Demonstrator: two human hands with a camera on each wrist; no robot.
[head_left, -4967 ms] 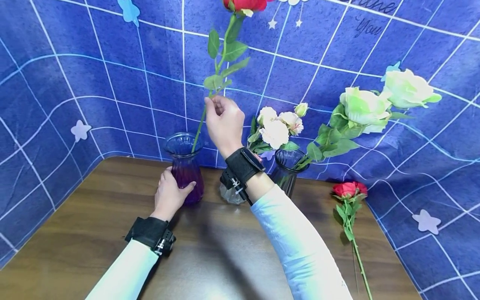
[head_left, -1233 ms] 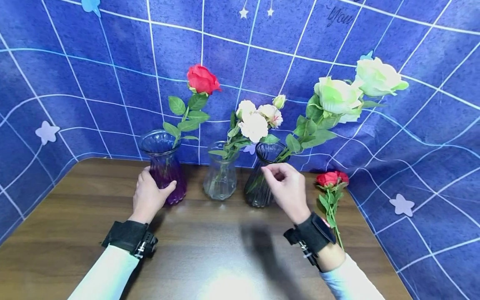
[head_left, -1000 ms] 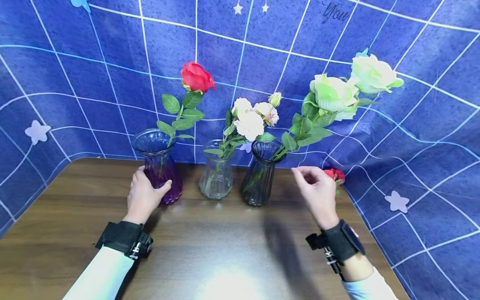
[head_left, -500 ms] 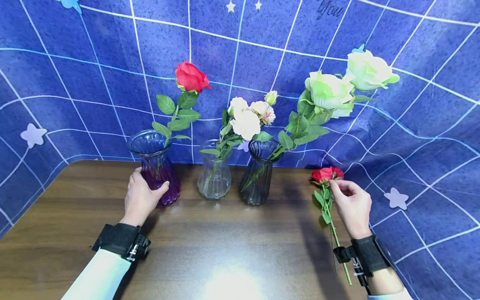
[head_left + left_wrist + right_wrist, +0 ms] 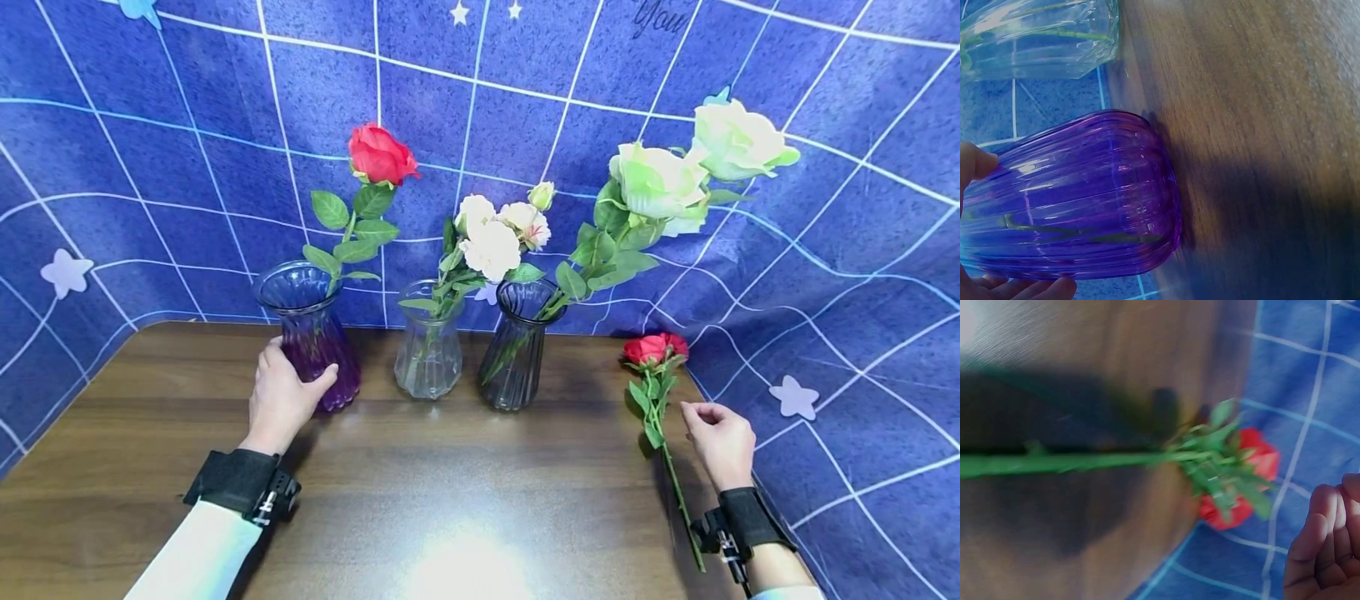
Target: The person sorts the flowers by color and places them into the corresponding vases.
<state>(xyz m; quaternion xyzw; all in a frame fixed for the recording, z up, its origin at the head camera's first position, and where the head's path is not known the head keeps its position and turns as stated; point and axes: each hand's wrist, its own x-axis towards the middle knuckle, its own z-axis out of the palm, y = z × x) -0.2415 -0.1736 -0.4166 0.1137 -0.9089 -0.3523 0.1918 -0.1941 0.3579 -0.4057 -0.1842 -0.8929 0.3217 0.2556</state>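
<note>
the red roses lie at the right side of the surface, heads at the back, their length running toward the person and slanting a bit right. the right hand is nearer, just to their right, fingers loosely bent and holding nothing, with nothing in between. far off, the left hand grips the purple vase. the clear vase and dark vase, both with flowers, stand between that vase and the roses.
</note>
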